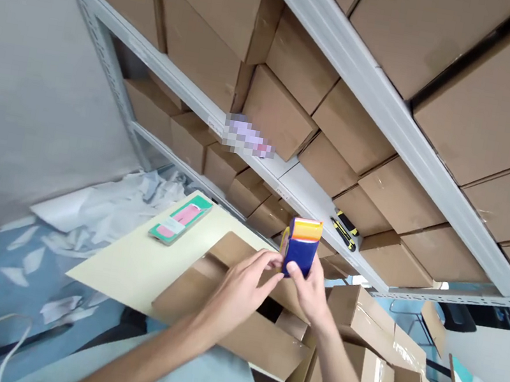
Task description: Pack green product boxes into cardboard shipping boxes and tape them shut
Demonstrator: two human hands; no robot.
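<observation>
My right hand point(309, 290) grips a small dark-blue box point(300, 257) with an orange and white top end, its thumb lying across the lower front. At the box's lower left edge, my left hand point(245, 283) has its fingers bent and pressed to the side. A yellow-edged part shows along that side; whether it belongs to the box I cannot tell. Below both hands stands a cardboard box point(234, 323) with its flaps spread. Left of it, a pink item in a green-backed package point(181, 218) lies on a pale yellow board point(128, 255).
Metal shelving point(336, 42) filled with cardboard boxes point(203, 28) rises in front. Two yellow-and-black utility knives point(344, 231) lie on a shelf. More taped cartons point(373, 319) are stacked at the right. White scraps point(77, 240) litter the blue floor at left.
</observation>
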